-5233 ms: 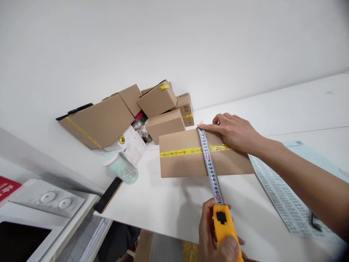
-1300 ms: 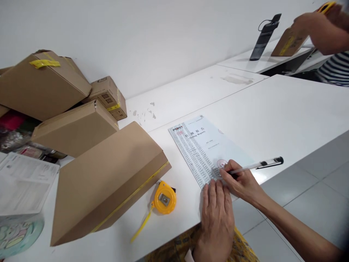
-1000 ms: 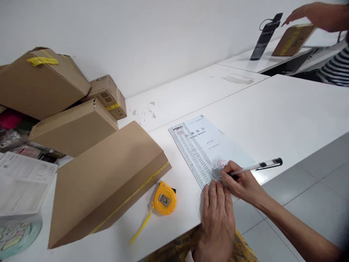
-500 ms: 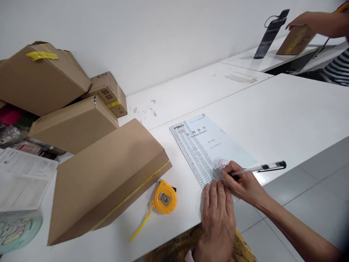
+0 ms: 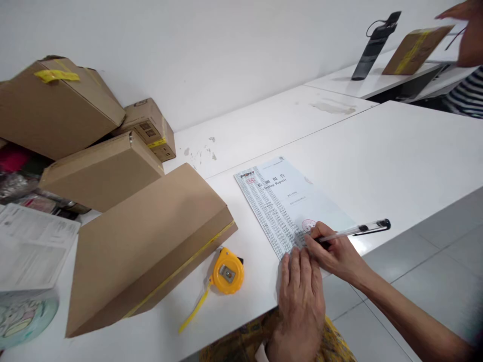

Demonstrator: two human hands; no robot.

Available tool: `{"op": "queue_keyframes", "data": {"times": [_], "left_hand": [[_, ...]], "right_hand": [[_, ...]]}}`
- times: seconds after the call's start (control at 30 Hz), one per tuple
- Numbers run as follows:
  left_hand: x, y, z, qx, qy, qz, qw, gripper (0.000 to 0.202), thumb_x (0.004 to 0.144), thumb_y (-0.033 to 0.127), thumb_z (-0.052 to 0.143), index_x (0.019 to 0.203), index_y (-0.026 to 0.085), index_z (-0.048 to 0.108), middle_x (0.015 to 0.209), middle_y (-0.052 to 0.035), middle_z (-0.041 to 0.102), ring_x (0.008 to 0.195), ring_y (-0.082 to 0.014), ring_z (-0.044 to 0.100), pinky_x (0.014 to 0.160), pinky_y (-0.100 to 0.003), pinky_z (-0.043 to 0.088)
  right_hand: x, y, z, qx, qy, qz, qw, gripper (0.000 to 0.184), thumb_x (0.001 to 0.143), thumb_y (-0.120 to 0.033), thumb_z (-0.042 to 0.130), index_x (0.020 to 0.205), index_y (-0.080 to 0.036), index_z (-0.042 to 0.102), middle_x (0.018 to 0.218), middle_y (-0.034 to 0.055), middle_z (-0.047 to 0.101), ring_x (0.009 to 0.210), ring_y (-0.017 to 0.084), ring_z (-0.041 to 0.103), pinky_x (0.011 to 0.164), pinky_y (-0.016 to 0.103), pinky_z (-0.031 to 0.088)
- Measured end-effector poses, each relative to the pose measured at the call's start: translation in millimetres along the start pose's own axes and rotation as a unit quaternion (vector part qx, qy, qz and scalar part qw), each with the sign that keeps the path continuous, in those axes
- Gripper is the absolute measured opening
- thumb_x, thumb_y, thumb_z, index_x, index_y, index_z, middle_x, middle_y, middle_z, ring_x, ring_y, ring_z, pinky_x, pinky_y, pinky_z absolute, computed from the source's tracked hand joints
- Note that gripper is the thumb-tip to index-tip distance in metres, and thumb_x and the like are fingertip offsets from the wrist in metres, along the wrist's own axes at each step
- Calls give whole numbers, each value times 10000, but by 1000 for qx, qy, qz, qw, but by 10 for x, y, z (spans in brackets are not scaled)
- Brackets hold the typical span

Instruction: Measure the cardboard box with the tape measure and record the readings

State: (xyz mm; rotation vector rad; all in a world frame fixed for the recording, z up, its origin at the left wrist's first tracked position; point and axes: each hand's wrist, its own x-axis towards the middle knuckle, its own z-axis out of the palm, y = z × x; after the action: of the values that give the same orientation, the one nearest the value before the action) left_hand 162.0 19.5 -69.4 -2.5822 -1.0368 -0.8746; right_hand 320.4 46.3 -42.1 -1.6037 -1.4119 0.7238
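Observation:
A printed testing report (image 5: 290,198) lies on the white table, its lower edge partly under my hands. My right hand (image 5: 335,254) grips a clear pen with a black cap end (image 5: 354,231), its tip hidden by the fingers near the bottom of the sheet. Flat at the report's lower corner rests my left hand (image 5: 302,291), fingers stretched and holding nothing. To the left of that hand is an orange tape measure (image 5: 227,271) with a short yellow strip of tape pulled out.
A large cardboard box (image 5: 151,231) lies left of the tape measure, with more boxes (image 5: 60,108) stacked behind. White printed papers (image 5: 33,246) are at far left. A dark water bottle (image 5: 373,50) and a small carton (image 5: 415,53) stand at back right, near another person's hand (image 5: 468,30).
The pen's upper end has swung slightly left and up in my right hand. At back right, the other person's hand has come off the small carton. My left hand has barely moved.

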Motion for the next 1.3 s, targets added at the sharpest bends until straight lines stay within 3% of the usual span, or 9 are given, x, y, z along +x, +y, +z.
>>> {"op": "queue_keyframes", "data": {"times": [0.27,0.43,0.63,1.03,1.3], "left_hand": [[41,-25,-25,7,14,1,1000,394,945,70,445,1246,69,700,1302,-96,721,1257,-257,635,1050,-388,559],[20,-17,-73,16,-45,5,999,433,966,94,435,1348,61,636,1375,-109,678,1310,-265,600,1086,-396,544],[48,-21,-70,7,-8,-1,1000,416,979,87,399,1287,61,678,1323,-104,710,1260,-259,638,1040,-393,580],[54,-22,-43,5,8,0,1000,398,958,77,423,1240,76,704,1289,-84,733,1224,-250,665,1023,-382,590],[49,-20,-90,11,-20,5,1000,417,961,76,413,1283,63,677,1324,-105,712,1248,-258,653,1039,-394,585]], "right_hand": [[-8,48,-7,16,33,6,999,314,958,-397,539,695,-248,454,619,-39,412,536,128,343,486,284,297],[-8,62,4,1,29,9,1000,311,952,-398,542,697,-249,442,607,-48,391,528,123,331,474,276,288],[-11,45,14,-10,31,23,999,298,943,-399,545,703,-248,452,605,-46,412,523,120,345,466,271,300],[1,-1,-7,-12,30,19,999,294,924,-366,551,676,-254,439,581,-48,397,518,127,351,478,283,301],[-15,33,-7,-17,40,20,999,291,947,-376,532,702,-256,430,625,-29,456,557,134,367,506,293,320]]}}
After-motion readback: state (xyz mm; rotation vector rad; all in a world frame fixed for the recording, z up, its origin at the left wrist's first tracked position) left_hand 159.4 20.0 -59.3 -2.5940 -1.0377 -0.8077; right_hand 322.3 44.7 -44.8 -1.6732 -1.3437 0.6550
